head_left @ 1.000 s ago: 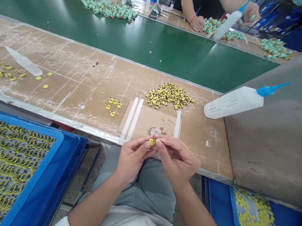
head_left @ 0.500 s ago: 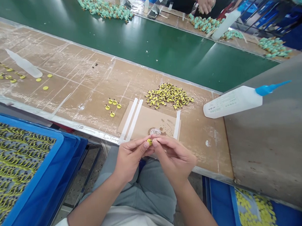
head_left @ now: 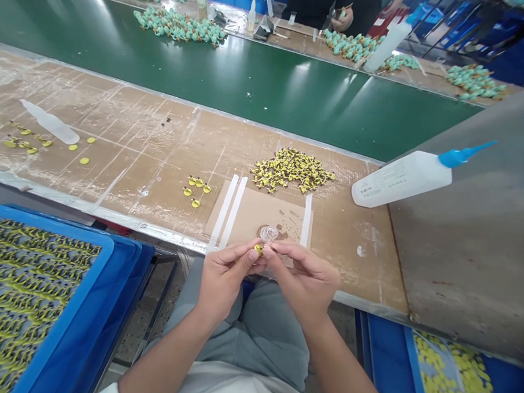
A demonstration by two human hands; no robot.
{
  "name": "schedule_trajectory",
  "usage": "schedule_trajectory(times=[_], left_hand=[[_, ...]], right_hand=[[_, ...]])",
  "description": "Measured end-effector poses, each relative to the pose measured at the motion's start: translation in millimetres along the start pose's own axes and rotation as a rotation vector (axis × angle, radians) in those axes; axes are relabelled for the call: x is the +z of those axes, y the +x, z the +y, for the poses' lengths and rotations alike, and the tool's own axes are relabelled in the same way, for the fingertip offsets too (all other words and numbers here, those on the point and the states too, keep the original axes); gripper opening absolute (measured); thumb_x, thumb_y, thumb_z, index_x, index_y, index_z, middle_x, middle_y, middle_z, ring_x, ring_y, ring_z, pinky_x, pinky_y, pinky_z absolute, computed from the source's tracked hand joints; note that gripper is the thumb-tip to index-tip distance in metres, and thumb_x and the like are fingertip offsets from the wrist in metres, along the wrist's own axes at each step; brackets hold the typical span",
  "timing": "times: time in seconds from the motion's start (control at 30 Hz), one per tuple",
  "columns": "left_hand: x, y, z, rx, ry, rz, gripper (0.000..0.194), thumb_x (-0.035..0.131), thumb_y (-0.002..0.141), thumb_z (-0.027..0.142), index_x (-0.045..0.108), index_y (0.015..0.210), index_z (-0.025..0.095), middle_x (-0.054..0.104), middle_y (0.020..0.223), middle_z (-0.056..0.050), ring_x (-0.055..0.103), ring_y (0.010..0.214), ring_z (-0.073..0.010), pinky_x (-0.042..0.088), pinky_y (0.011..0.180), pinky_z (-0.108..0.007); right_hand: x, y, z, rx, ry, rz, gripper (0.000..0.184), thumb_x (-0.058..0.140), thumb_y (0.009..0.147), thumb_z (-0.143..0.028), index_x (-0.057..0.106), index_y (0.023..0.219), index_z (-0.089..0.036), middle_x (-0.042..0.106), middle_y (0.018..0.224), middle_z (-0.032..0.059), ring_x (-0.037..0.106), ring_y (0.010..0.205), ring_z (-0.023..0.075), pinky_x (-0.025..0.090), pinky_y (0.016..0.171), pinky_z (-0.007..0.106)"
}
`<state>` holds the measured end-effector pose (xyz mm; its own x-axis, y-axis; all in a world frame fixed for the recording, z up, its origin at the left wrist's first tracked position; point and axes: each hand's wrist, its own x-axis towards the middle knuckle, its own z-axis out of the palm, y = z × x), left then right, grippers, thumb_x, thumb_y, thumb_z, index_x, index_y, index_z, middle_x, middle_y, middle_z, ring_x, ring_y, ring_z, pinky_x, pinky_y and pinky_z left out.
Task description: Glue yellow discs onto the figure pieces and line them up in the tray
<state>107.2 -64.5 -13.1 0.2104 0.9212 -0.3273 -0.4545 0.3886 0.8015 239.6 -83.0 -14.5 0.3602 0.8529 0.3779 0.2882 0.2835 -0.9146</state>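
Note:
A small yellow disc-like piece (head_left: pixel 258 249) is pinched between the thumb and forefinger of my left hand (head_left: pixel 226 273). My right hand (head_left: pixel 304 276) is closed too, its fingertips against the right side of that piece. Something dark and tiny shows at the right fingertips, too small to name. Just beyond the fingers, a clear round dish (head_left: pixel 268 234) rests on a taped cardboard sheet (head_left: pixel 252 210) with brown wet spots. A heap of little yellow-and-black figures (head_left: pixel 291 170) lies behind the sheet. Several yellow discs bearing dark figures (head_left: pixel 196 182) are to its left.
A white bottle with a blue nozzle (head_left: pixel 404 178) leans against a metal wall (head_left: pixel 464 228) at right. Blue trays of yellow pieces flank me, the left tray (head_left: pixel 105 253) and right tray (head_left: pixel 417 371). Across the green belt (head_left: pixel 232 73), a co-worker's hand (head_left: pixel 343 19) is near mint-green pieces (head_left: pixel 182 26).
The camera view has shifted slightly. My hands stay together, with the yellow piece turned a little at the fingertips. The co-worker's hand has moved left and down.

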Motion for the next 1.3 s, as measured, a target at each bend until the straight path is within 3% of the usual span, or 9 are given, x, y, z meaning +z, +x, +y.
schedule_trajectory(times=[0.73,0.83,1.0,1.17,1.3], left_hand=[[-9.0,-14.7,22.9,0.067,0.186,-0.072,0.026,0.070,0.084,0.026,0.076,0.109,0.025,0.071,0.096,-0.005,0.070,0.091,-0.0207,0.062,0.082,-0.034],[-13.3,-16.2,25.3,0.107,0.226,-0.058,0.024,0.069,0.085,0.026,0.077,0.107,0.024,0.070,0.090,-0.005,0.070,0.084,-0.0196,0.064,0.078,-0.035],[-33.0,-19.4,24.3,0.185,0.305,-0.044,0.024,0.068,0.085,0.025,0.076,0.108,0.025,0.069,0.088,-0.005,0.070,0.084,-0.0191,0.064,0.076,-0.034],[-55.2,-26.4,23.7,0.289,0.402,0.003,0.025,0.064,0.088,0.024,0.075,0.112,0.025,0.069,0.088,-0.005,0.069,0.082,-0.0175,0.063,0.076,-0.032],[-65.4,-28.5,26.7,0.350,0.482,0.011,0.027,0.063,0.089,0.022,0.074,0.113,0.027,0.069,0.087,-0.005,0.069,0.081,-0.0175,0.062,0.076,-0.032]], right_hand=[[12.9,-7.2,-6.5,-0.002,-0.083,0.021,0.024,0.079,0.071,-0.011,0.076,0.087,-0.028,0.077,0.085,-0.0020,0.072,0.077,0.0162,0.060,0.077,0.029],[15.9,-9.1,-8.0,0.088,-0.070,0.036,0.018,0.081,0.070,-0.016,0.077,0.084,-0.027,0.077,0.082,-0.0006,0.072,0.074,0.0173,0.061,0.074,0.031],[33.4,-16.8,-10.4,0.382,0.101,0.014,0.012,0.083,0.068,-0.025,0.077,0.077,-0.021,0.076,0.075,0.0035,0.073,0.065,0.0198,0.063,0.063,0.030],[56.8,-29.4,-5.6,0.565,0.304,-0.027,0.015,0.084,0.067,-0.029,0.077,0.077,-0.020,0.078,0.081,0.0066,0.075,0.081,0.0238,0.063,0.077,0.033],[65.9,-30.5,-3.8,0.614,0.337,-0.071,0.016,0.085,0.066,-0.028,0.077,0.077,-0.020,0.078,0.083,0.0071,0.075,0.088,0.0238,0.062,0.083,0.033]])
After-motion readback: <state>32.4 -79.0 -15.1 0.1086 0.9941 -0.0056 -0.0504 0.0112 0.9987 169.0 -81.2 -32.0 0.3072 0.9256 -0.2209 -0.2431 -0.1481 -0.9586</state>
